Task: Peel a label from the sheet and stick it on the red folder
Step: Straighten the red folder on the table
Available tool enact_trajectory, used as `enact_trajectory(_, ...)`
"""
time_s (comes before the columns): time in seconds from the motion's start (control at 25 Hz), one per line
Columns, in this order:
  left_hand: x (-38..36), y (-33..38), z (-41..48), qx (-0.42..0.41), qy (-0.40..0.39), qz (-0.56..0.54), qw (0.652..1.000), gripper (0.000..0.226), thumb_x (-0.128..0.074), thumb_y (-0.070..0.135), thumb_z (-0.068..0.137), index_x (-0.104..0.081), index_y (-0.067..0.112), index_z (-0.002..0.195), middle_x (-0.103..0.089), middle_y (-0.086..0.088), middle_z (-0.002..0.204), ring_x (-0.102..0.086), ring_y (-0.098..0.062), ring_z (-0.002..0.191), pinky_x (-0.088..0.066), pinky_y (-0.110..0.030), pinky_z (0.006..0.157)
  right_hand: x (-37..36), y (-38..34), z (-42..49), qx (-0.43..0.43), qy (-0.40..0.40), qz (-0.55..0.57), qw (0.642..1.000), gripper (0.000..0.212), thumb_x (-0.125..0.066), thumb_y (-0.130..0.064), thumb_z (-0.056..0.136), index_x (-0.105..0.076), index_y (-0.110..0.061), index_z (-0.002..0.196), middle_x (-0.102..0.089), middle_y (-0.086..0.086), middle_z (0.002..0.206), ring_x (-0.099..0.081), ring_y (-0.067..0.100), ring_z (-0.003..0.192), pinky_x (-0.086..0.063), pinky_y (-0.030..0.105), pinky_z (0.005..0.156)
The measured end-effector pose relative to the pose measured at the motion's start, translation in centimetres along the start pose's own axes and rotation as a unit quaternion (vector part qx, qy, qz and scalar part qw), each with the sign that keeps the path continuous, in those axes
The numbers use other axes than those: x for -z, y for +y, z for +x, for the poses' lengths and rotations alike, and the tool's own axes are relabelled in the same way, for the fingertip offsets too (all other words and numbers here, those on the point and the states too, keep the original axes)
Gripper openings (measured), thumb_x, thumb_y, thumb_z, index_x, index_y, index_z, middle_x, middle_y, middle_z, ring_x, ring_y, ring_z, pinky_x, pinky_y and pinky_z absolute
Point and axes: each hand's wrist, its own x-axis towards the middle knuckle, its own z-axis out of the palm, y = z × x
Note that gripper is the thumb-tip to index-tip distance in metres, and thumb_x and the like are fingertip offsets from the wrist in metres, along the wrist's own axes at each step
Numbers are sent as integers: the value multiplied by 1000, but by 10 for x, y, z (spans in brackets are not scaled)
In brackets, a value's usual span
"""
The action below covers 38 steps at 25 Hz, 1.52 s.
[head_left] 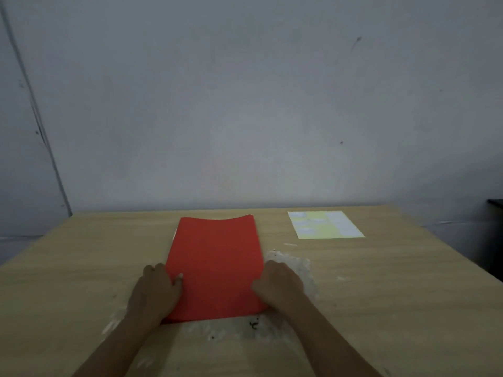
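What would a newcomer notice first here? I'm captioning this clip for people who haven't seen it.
The red folder stands out, lying mid-table with its far edge curling up. The left hand and right hand rest on its near side edges. At the far right of the wooden table, apart from the folder, lies the pale label sheet.

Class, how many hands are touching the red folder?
2: the left hand on the red folder at its left edge, the right hand at its right edge.

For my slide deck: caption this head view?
Both hands steady the red folder; label sheet lies untouched.
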Motion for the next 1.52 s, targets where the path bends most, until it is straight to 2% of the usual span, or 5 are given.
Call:
enact_trajectory(0.2, -3, 24, -34, -35, -28, 7, 999, 48, -44, 47, 95, -60, 6, 114, -53, -16, 113, -62, -35, 101, -50, -41, 89, 15, 45, -27, -9, 38, -57, 998, 35, -48, -41, 69, -61, -20, 94, -65, 1, 91, -63, 25, 86, -41, 31, 67)
enact_trajectory(0.36, -5, 30, -51, -55, -22, 9, 998, 48, -42, 47, 95, -60, 6, 114, -52, -14, 113, -62, -31, 98, -51, -40, 87, 16, 63, -39, -12, 43, -61, 997, 29, -46, -41, 77, -61, -21, 92, -55, -3, 80, -61, 23, 81, -43, 31, 68)
enact_trajectory(0.88, -8, 29, -57, -59, -8, 22, 998, 51, -39, 51, 95, -60, 8, 114, -51, -11, 113, -61, -26, 96, -49, -36, 81, 14, 72, -39, 31, 72, -84, 993, 34, -47, -42, 89, -67, -16, 99, -65, 6, 96, -65, 25, 90, -50, 33, 73)
enact_trajectory(1.2, -10, 31, -56, -55, -8, 35, 998, 52, -42, 51, 94, -55, 8, 118, -51, -12, 115, -59, -27, 99, -49, -36, 80, 23, 75, -31, 43, 35, -66, 996, 28, -58, -41, 87, -64, -15, 78, -65, 4, 78, -66, 23, 77, -58, 37, 74)
enact_trajectory(1.52, -4, 40, -46, -3, -69, 51, 996, 55, -45, 50, 91, -53, 6, 122, -48, -16, 122, -57, -35, 109, -50, -43, 90, 26, 79, -24, 48, 1, -59, 997, 34, -61, -40, 86, -48, -20, 61, -53, 0, 63, -55, 18, 62, -50, 31, 63)
